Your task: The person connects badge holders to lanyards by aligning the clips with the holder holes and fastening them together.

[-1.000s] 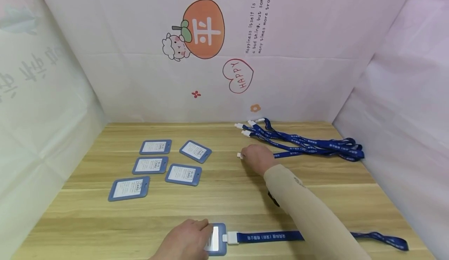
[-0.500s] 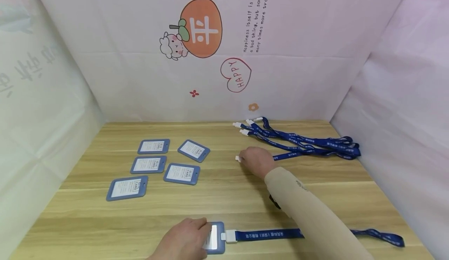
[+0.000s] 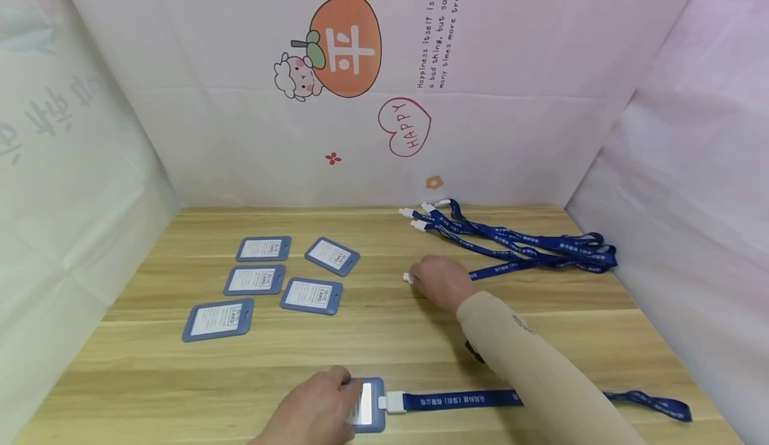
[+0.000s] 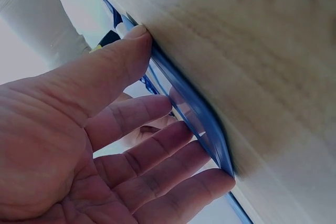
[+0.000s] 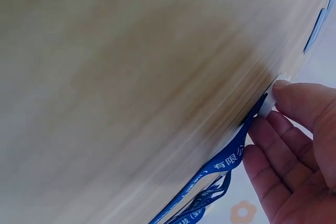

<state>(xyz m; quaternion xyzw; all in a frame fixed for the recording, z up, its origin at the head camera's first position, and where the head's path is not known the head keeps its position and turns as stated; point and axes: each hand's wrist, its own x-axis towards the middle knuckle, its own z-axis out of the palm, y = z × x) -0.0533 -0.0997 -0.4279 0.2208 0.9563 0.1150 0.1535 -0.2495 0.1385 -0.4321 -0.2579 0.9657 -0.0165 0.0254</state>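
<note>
My left hand [image 3: 315, 408] holds a blue ID card holder [image 3: 375, 401] flat on the table near the front. In the left wrist view its thumb and fingertips meet the card holder's edge [image 4: 202, 114] and clear face. A white clip [image 3: 394, 402] joins that holder to a blue lanyard [image 3: 456, 399], which runs right beneath my right sleeve. Farther back, my right hand [image 3: 441, 281] pinches the white clip [image 5: 268, 100] of another blue lanyard [image 5: 231, 153]. Its strap trails right towards the lanyard pile; part of it is hidden behind the hand.
Several blue card holders [image 3: 255, 280] lie on the left half of the wooden table [image 3: 300, 351]. At the back right is a pile of blue lanyards [image 3: 529, 241], their white clips pointing left. A printed cloth [image 3: 252, 151] stands behind, and plain cloth walls flank both sides.
My right hand has drawn the lanyard clip a little nearer to me, away from the other clips. My left hand stays at the card holder, with hardly any movement.
</note>
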